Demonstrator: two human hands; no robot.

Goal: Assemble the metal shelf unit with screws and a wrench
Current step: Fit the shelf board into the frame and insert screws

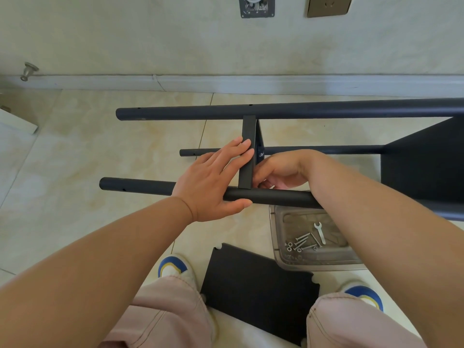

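Three poles (pixel 288 110) lie on the floor (pixel 100 146) parallel to the wall, a panel (pixel 248 151) standing between them; nearer the person, a tray (pixel 281 247) holding screws (pixel 302 242) and wrench (pixel 320 232) lies right of a flat panel (pixel 256 282).

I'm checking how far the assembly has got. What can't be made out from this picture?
- Head view: right hand fingertips curl behind the shelf panel; whether they hold a screw is hidden.
- Far pole and the fitted shelf are cut off by the right edge.
- Screws and nuts in the tray: too small to count, partly behind the forearm.
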